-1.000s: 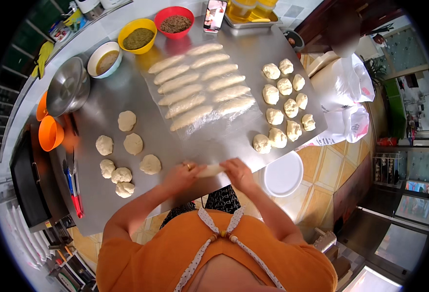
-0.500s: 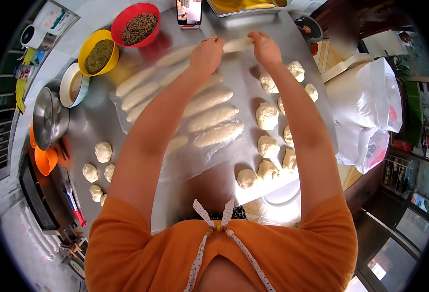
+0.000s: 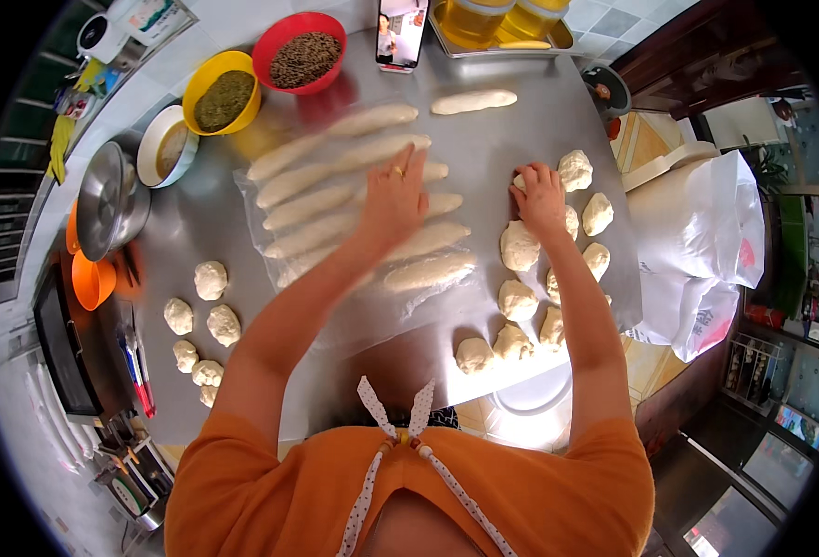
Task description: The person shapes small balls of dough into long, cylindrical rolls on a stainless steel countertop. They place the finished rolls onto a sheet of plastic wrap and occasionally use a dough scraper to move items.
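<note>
Left grip [image 3: 396, 200]: fingers extended, above shaped dough rolls [image 3: 430, 271]; contact unclear. Right grip [image 3: 541, 190]: fingers curled around one dough lump [image 3: 520, 182]. Other lumps [image 3: 520, 247] beside right grip: unrolled.

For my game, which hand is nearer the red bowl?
Left. The left hand is at the dough rolls, right of the red bowl and nearer the person; the right hand is farther right, at a dough ball.

White glare burns out the near right edge of the steel table [image 3: 179, 197], dough balls [image 3: 518, 302] on its right throw soft shadows, and fisheye distortion curves lines around it.
</note>
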The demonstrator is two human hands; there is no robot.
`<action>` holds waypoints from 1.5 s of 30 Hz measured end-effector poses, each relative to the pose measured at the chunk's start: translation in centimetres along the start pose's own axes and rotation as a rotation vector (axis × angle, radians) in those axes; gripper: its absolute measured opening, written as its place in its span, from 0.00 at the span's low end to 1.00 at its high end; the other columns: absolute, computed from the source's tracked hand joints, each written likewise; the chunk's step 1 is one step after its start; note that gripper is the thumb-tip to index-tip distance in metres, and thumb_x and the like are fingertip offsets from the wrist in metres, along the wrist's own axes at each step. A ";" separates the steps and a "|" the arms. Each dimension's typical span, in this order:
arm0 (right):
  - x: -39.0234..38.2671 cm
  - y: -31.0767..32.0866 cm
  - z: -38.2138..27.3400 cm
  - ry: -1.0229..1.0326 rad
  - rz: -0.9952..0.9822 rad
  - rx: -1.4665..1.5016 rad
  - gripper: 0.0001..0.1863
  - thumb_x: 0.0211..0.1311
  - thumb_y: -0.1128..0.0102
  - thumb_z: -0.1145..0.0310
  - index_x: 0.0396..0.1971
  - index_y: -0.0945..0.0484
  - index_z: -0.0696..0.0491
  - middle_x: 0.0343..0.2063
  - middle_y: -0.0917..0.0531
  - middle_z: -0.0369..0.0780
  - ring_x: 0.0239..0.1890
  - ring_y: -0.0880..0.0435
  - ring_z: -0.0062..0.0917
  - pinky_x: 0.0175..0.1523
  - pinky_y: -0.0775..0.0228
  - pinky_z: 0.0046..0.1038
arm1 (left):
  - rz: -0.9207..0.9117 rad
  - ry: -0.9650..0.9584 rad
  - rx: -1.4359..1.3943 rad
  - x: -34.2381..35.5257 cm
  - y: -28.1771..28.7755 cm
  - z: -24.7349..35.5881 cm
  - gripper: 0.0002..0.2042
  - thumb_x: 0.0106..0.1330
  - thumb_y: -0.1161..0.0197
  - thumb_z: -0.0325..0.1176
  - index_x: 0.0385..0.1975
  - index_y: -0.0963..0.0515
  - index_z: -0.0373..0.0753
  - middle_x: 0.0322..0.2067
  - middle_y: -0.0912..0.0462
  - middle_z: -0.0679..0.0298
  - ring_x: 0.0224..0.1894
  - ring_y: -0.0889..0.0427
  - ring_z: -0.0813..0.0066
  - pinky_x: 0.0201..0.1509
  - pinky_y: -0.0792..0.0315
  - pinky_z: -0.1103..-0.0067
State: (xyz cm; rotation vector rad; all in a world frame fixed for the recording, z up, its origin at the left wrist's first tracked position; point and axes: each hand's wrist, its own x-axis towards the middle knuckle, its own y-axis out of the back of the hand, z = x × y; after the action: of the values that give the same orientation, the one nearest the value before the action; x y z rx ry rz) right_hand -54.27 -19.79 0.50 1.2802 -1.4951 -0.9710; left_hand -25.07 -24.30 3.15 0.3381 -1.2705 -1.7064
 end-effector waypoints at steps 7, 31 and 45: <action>-7.3 6.3 -12.7 0.122 0.233 0.097 0.15 0.54 0.41 0.74 0.44 0.23 0.54 0.43 0.23 0.44 0.48 0.25 0.44 0.52 0.30 0.39 | -0.120 -0.029 -0.416 -16.0 8.3 6.3 0.35 0.59 0.38 0.27 0.67 0.43 0.33 0.66 0.38 0.45 0.61 0.31 0.46 0.65 0.38 0.60; -24.4 -6.6 -30.6 -0.343 0.207 0.039 0.09 0.70 0.51 0.63 0.33 0.28 0.51 0.31 0.19 0.44 0.35 0.19 0.44 0.40 0.27 0.43 | -0.467 0.225 -0.410 -30.8 7.2 3.8 0.20 0.60 0.34 0.41 0.46 0.32 0.38 0.45 0.21 0.50 0.43 0.18 0.46 0.45 0.23 0.59; -26.3 -7.0 -31.9 -0.257 0.214 0.080 0.09 0.67 0.47 0.63 0.29 0.29 0.51 0.26 0.20 0.43 0.28 0.19 0.42 0.31 0.27 0.43 | -0.425 0.226 -0.476 -31.6 6.9 2.0 0.15 0.62 0.37 0.36 0.43 0.29 0.36 0.42 0.21 0.45 0.43 0.20 0.41 0.45 0.25 0.54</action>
State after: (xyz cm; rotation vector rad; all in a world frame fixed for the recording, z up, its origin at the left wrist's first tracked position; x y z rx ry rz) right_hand -20.49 5.02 -1.19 1.0523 -1.8448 -0.9685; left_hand -6.69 2.24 0.44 0.5214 -0.6239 -2.1912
